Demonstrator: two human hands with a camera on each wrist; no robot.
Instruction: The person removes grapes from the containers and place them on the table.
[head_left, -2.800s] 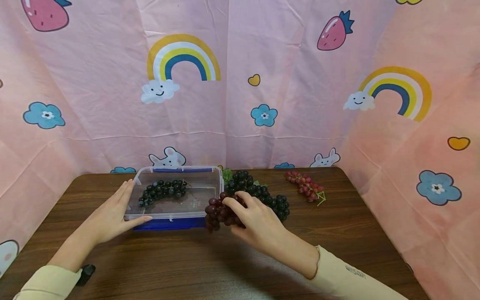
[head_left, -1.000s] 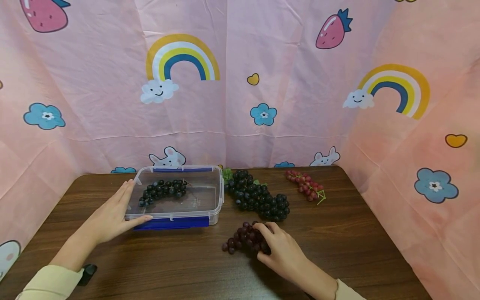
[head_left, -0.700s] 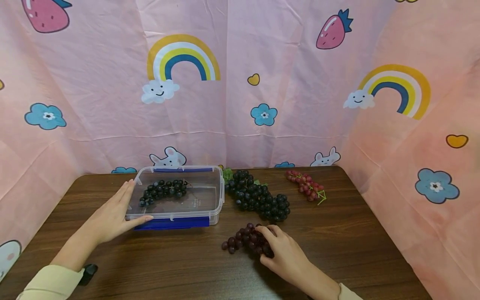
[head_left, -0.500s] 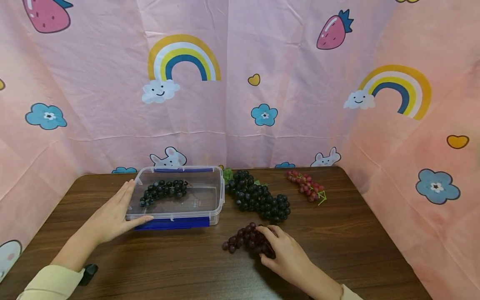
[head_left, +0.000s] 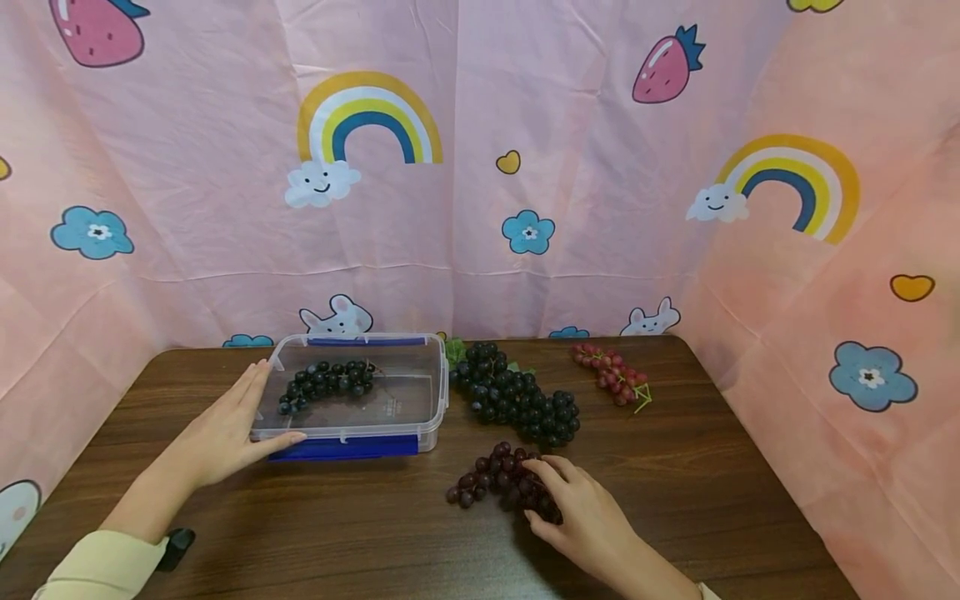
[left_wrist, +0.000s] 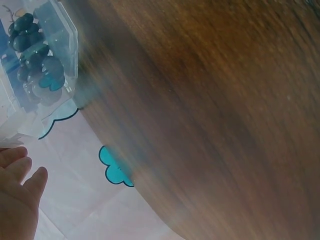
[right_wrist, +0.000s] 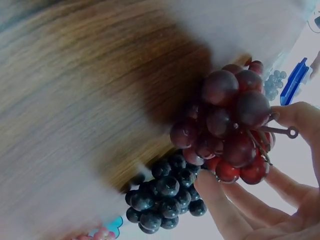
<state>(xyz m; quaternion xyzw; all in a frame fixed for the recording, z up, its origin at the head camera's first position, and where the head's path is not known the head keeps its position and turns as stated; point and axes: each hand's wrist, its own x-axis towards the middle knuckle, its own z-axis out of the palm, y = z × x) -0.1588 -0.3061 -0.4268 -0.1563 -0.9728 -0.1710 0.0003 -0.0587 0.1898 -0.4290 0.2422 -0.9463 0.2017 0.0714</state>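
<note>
My right hand (head_left: 573,508) curls round the near end of a dark red grape bunch (head_left: 497,482) on the wooden table (head_left: 675,467). The right wrist view shows my fingers (right_wrist: 235,205) wrapped under the dark red grape bunch (right_wrist: 230,130), its stem by my thumb. My left hand (head_left: 225,429) rests flat with straight fingers against the left end of a clear plastic box (head_left: 423,408) with blue clips. A small black grape bunch (head_left: 324,382) lies inside the box. In the left wrist view my fingertips (left_wrist: 20,172) show beside the clear plastic box (left_wrist: 60,55).
A large black grape bunch (head_left: 517,398) with green leaves lies right of the box, seen as the black bunch (right_wrist: 165,192) in the right wrist view. A small pink-red grape bunch (head_left: 611,371) lies at the back right. Pink patterned cloth (head_left: 480,208) walls the table on three sides.
My right hand carried the dark red bunch from beside the box's right end down to the table in front of the black bunch, then shifted slightly nearer. The left hand stayed put.
</note>
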